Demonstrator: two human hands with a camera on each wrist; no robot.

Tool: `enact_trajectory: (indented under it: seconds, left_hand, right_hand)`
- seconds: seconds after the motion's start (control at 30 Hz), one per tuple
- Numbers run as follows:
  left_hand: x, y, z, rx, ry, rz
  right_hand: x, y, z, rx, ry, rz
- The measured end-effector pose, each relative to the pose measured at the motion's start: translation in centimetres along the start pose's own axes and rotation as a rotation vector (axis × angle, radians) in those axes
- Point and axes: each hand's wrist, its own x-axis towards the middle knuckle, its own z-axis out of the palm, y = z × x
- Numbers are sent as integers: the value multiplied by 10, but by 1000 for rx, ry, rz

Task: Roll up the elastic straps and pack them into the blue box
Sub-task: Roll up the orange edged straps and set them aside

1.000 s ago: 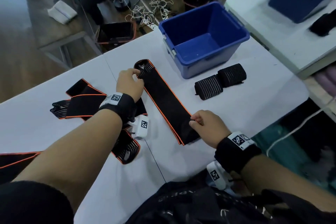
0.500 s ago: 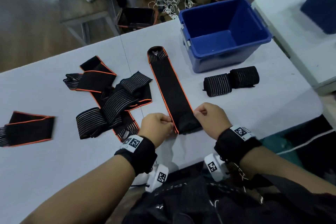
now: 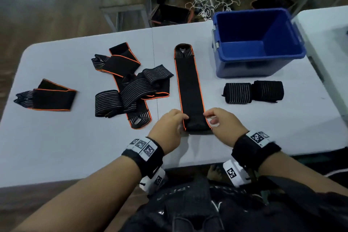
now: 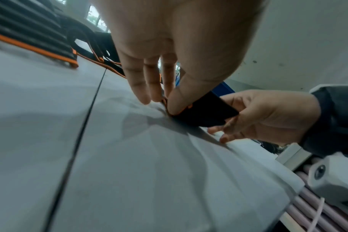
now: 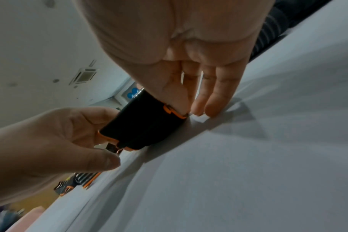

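1. White table (image 3: pixel 56 137) with a thin dark seam down the middle, on a brown wood floor (image 3: pixel 47 5). Behind it, a tangle of white cords (image 3: pixel 207 3) and a dark bin (image 3: pixel 169 14) on the floor. A second white table (image 3: pixel 329 30) at the right edge.
2. Blue box (image 3: pixel 258 43) at the far right of the table, open on top, nothing seen inside.
3. One long black strap with orange edges (image 3: pixel 190 84) laid flat and straight from the middle of the table toward the near edge, just left of the blue box.
4. Left hand (image 3: pixel 167 132) and right hand (image 3: pixel 226 128) at the near end of that strap, one on each side. Each grip closed on a strap edge: thumb and fingers pinching it.
5. Only in the wrist views: the near end of the strap (image 4: pixel 205 111) lifted off the table and curled over a little, with the left thumb (image 4: pixel 181 97) on the orange edge. In the right wrist view, the right thumb pressed on the strap's other orange corner (image 5: pixel 175 112), and a white ceiling (image 5: pixel 30 47) with a square vent above.
6. Only in the head view, the count: two rolled straps (image 3: pixel 253 91) side by side, touching, in front of the blue box; a pile of loose straps (image 3: pixel 130 86) left of the seam, number hard to tell; one folded strap (image 3: pixel 47 97) alone at the far left.
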Motion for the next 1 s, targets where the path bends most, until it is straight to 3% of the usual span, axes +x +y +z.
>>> enact_trajectory:
  seconds: [0.2,0.37,0.5,0.67,0.8,1.0]
  left_hand:
    - [-8,5,8,22,89,-33]
    - [-10,0,12,-216,202,-329]
    - [-7,-2,13,-302,204,-444]
    - [1,6,9,-164,121,-429]
    - [1,9,5,-45,70,-402]
    - [3,9,4,189,64,-159]
  right_hand:
    - [3,-3,-3,-69,-43,-57]
    - [4,-2,4,-205,8,-62]
    - [4,-7,8,-197,8,9]
    - [3,-11,8,-1,-4,168]
    - [2,-17,7,-162,-20,51]
    - [-2,-27,12,-456,20,-169]
